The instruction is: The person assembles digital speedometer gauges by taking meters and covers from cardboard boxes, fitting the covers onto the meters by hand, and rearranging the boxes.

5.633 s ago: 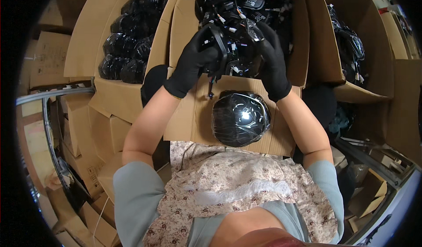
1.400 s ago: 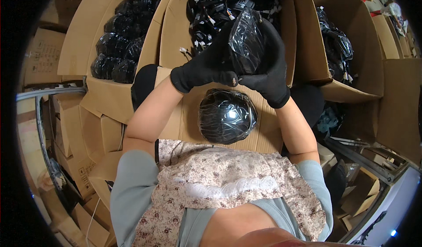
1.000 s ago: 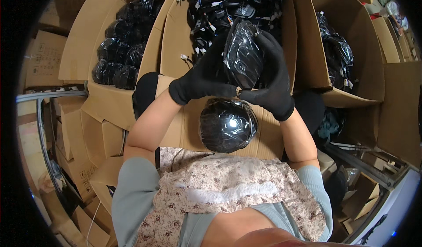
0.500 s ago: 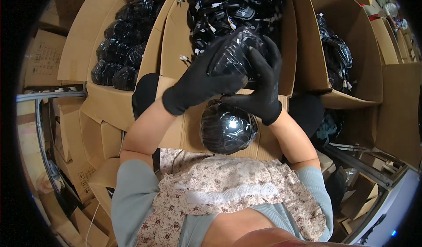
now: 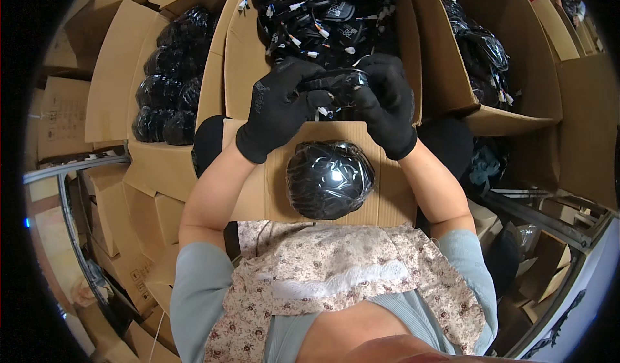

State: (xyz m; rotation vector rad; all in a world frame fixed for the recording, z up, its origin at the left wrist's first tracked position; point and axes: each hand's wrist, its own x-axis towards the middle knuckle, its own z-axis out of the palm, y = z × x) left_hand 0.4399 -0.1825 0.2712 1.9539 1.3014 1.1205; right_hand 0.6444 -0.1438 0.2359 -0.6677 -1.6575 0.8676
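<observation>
Both my hands wear black gloves and are raised over the near edge of the middle box. Between them is a dark, shiny piece in clear plastic film point(image 5: 339, 79), now seen nearly edge-on. My left hand point(image 5: 274, 105) grips its left side and my right hand point(image 5: 391, 108) pinches the right side; the gloves cover much of it. Below my hands, a rounded glossy black part wrapped in clear film point(image 5: 330, 182) rests on a cardboard flap point(image 5: 397, 189) before my apron.
The middle cardboard box point(image 5: 240, 72) holds many black parts with wires and white connectors point(image 5: 339, 11). A left box point(image 5: 119, 72) contains stacked film-wrapped black bundles point(image 5: 161, 89). More film-wrapped black parts point(image 5: 478, 53) lie in the right box point(image 5: 529, 85). Metal frame bars point(image 5: 536, 218) flank me.
The wrapped piece has turned from showing its broad face to nearly edge-on. My hands have moved slightly farther apart around it. The wrapped rounded part stays on the cardboard.
</observation>
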